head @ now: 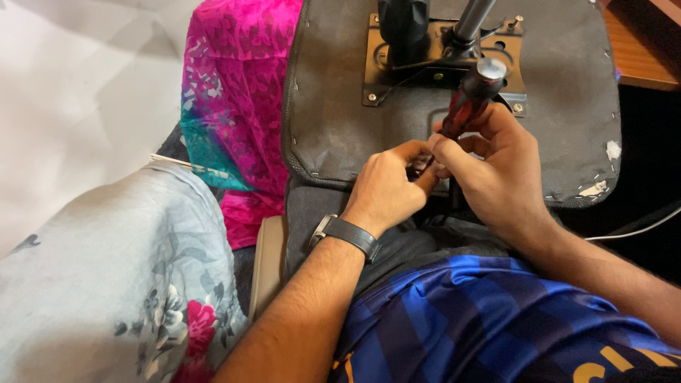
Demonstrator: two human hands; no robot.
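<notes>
**Screwdriver held at the lower edge of an upturned chair seat**

Across the lap, the underside of an office chair seat (440, 135) is shown, its black metal mounting plate (397, 67) and gas column (472, 21) pointing upward. A screwdriver (472, 96) with a red-and-black handle is gripped in the right hand (496, 163), the fingers closed around the lower handle; the shaft is angled down toward the seat's near edge. The left hand (386, 188) is pinched at the tip, thumb and forefinger pressed together, though what lies between them is hidden. The tool is judged light and rigid, its ribbed handle offering a non-slip hold; it is best taken about mid-handle. The seat is judged bulky and stiff, best steadied by its rim. A pink patterned cloth (237, 92) and a grey floral cloth (120, 276) lie to the left.
</notes>
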